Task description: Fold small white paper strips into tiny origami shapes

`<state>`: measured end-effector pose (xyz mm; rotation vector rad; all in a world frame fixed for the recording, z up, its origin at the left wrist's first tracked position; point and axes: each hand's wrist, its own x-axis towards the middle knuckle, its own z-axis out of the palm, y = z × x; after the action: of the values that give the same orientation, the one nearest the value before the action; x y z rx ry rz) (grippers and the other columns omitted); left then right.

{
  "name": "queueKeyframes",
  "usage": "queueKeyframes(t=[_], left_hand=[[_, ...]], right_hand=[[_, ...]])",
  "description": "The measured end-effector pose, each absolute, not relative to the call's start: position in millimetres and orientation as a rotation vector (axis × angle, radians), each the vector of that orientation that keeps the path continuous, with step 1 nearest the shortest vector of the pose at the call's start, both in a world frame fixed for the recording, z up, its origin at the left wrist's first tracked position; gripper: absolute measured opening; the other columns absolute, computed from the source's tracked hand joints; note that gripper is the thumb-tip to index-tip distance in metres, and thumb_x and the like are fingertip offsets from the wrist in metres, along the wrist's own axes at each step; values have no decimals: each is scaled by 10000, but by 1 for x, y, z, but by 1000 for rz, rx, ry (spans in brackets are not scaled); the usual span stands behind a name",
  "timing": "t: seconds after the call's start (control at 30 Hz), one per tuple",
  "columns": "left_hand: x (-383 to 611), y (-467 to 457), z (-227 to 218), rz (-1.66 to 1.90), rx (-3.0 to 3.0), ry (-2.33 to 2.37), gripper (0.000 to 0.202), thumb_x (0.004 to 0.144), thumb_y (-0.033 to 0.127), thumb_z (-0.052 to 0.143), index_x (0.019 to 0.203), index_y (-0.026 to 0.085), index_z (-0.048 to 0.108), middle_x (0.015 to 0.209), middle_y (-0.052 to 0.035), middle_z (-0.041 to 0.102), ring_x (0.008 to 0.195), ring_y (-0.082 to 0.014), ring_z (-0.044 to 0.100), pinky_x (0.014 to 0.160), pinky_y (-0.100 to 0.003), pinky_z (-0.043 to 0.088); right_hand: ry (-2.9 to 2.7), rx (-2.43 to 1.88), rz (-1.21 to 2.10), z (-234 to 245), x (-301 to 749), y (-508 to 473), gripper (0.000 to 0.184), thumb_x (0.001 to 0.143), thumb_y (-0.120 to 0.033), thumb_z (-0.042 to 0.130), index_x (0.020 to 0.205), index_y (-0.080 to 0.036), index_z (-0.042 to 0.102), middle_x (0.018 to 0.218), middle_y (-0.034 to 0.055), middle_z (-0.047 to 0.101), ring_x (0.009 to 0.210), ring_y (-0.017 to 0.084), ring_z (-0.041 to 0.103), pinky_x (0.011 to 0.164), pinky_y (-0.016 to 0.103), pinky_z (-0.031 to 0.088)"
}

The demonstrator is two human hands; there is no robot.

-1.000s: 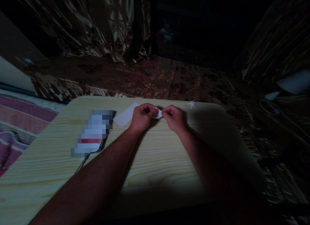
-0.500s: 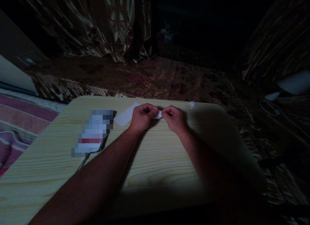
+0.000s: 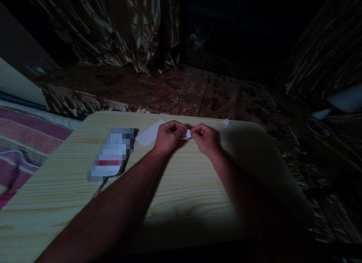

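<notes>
Between my two hands, just above the far half of the wooden table (image 3: 181,187), is a small folded piece of white paper (image 3: 186,134). My left hand (image 3: 170,136) pinches its left side between thumb and fingers. At the paper's right corner, the fingertips of my right hand (image 3: 205,137) are closed on it. Part of the paper is hidden behind the left fingers. A flat white sheet of paper (image 3: 149,134) lies left of my left hand, partly covered by it. Beyond my right hand, near the far edge, sits a small white folded paper star (image 3: 227,123).
A blurred-out phone-like device (image 3: 111,153) with a cable lies on the table's left. Striped bedding (image 3: 25,142) is at the far left. Patterned fabric (image 3: 169,89) and curtains (image 3: 141,29) stand behind the table. A white lamp-like object (image 3: 346,99) is at the right.
The view has shifted slightly, so everything sits a little further right. Both hands keep their pinch on the folded paper, with hardly any movement.
</notes>
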<state>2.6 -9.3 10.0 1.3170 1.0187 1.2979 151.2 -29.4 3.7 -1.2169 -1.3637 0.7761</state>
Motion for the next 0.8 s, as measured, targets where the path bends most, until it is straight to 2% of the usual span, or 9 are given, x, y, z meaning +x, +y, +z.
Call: queueKeyframes(t=[0.6, 0.8], left_hand=[[2, -9, 10, 1135, 1488, 1040, 247, 688, 382, 726, 715, 143, 670, 676, -30, 667, 585, -128, 562, 577, -246, 433], [2, -9, 10, 1109, 1535, 950, 264, 642, 339, 767, 790, 146, 665, 759, -34, 681, 643, -133, 582, 610, -245, 455]], right_hand=[[-1334, -1215, 837, 0, 154, -25, 77, 682, -252, 588, 688, -177, 603, 594, -31, 575, 544, 103, 493, 510, 220, 367], [-1276, -1215, 851, 2, 157, -24, 82, 681, -258, 599, 686, -176, 602, 545, -46, 537, 493, 89, 449, 497, 221, 356]])
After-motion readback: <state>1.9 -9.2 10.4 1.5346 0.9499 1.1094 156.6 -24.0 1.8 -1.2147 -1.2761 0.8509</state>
